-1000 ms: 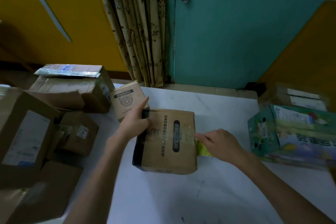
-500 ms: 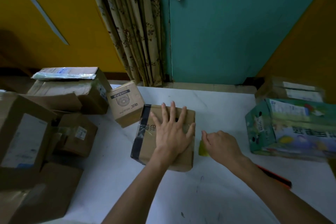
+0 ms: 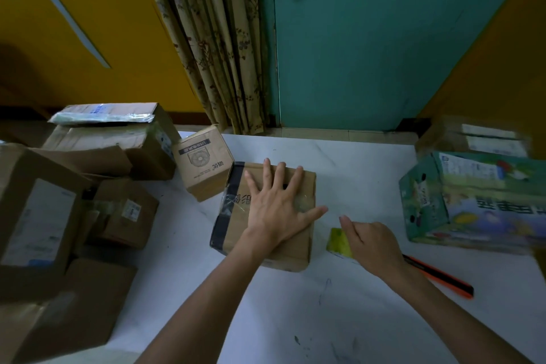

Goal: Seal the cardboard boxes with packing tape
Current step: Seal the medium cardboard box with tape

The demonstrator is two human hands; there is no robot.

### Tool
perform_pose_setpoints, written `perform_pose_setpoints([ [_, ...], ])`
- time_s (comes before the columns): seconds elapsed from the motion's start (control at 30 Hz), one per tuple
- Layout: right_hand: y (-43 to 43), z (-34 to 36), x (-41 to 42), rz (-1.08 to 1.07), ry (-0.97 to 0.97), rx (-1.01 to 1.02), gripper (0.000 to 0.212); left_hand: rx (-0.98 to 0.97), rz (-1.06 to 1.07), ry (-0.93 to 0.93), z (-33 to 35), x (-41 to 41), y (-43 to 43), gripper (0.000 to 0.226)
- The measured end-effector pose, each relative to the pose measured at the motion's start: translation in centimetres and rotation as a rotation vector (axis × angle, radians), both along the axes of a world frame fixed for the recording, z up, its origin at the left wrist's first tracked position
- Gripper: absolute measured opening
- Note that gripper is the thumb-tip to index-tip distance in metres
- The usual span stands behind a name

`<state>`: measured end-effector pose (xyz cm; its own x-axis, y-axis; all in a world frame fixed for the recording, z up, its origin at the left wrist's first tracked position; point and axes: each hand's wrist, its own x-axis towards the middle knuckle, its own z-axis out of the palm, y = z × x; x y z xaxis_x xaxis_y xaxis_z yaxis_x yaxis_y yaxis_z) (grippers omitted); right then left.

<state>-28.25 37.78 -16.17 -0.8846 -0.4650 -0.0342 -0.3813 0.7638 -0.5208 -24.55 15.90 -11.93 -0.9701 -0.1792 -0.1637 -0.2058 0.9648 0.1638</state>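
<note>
A brown cardboard box with black tape along its left edge and clear tape across its top lies in the middle of the white table. My left hand lies flat on the box top with fingers spread. Just right of the box, my right hand curls over a yellow-green tape roll on the table; most of the roll is hidden under the hand.
A small fan-printed carton leans behind the box. Several brown boxes are stacked at the left. A green printed carton stands at the right. An orange and black cutter lies beside my right wrist.
My left hand moved from the box's left end onto its top and spread flat. My right hand drew away from the box's right edge with the roll. The cutter came into view.
</note>
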Motion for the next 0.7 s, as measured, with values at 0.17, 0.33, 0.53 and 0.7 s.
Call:
perform_pose_setpoints([
  [0.17, 0.3, -2.5, 0.2, 0.074, 0.145, -0.074, 0.053, 0.004, -0.08, -0.029, 0.4, -0.7, 0.3, 0.094],
  [0.33, 0.1, -5.7, 1.4, 0.163, 0.079, 0.063, 0.034, 0.038, -0.215, -0.001, 0.7, -1.1, 0.0, 0.09],
  [0.53, 1.4, -10.1, 2.6, 0.063, 0.071, 0.21, 0.048, 0.018, -0.229, 0.022, 0.4, -1.0, -0.1, 0.089],
  [0.7, 0.6, -8.4, 3.5, -0.064, -0.039, -0.123, 0.045, 0.017, -0.237, 0.015, 0.6, -1.0, 0.0, 0.089],
])
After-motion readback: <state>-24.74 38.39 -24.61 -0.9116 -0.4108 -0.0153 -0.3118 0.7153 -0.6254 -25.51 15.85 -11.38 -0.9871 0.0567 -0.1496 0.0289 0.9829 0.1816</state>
